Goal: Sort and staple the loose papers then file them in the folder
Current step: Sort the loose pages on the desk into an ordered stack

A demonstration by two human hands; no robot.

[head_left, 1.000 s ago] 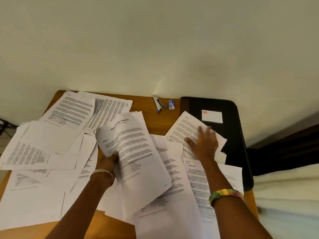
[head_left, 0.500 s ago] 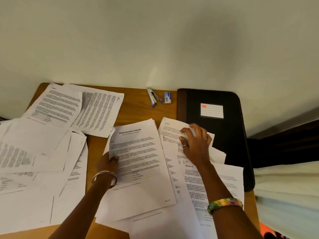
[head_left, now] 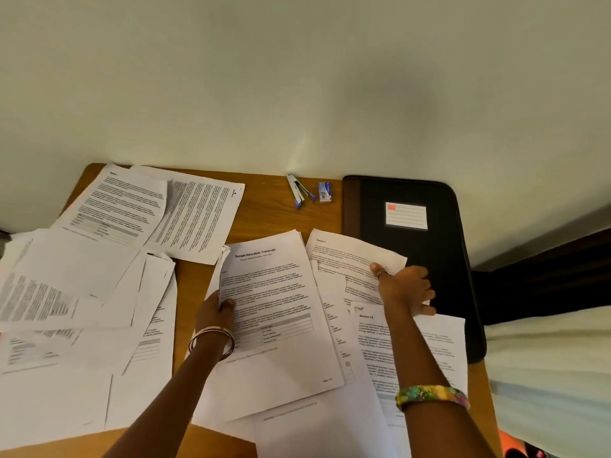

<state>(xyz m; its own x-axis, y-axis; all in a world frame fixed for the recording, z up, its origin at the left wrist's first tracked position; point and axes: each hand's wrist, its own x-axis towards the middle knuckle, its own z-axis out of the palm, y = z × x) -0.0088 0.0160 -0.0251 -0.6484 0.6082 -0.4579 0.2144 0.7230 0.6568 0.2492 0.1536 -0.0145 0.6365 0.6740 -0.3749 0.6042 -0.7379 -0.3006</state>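
Loose printed papers cover most of the wooden desk (head_left: pixel 264 206). My left hand (head_left: pixel 213 312) grips the left edge of a small stack topped by the "Sample Education Transcript" sheet (head_left: pixel 274 309), thumb on top. To its right, my right hand (head_left: pixel 405 287) holds the right edge of a "Section 4" sheet (head_left: pixel 347 256), thumb on the page and fingers curled under it. A "Section 10" sheet (head_left: pixel 429 345) lies beneath my right forearm. The black folder (head_left: pixel 410 259) with a white label lies closed at the right. A blue and silver stapler (head_left: pixel 299 193) rests at the back.
A small staple box (head_left: pixel 324 192) sits beside the stapler. More sheets (head_left: pixel 115 246) are piled over the left half of the desk, some overhanging its left edge. The desk stands against a pale wall (head_left: pixel 297 77). A white cloth surface (head_left: pixel 545 375) lies right of the desk.
My left hand has laid the transcript stack down flat in the middle of the desk. My right hand went from lying flat on the "Section 4" sheet to gripping its right edge.
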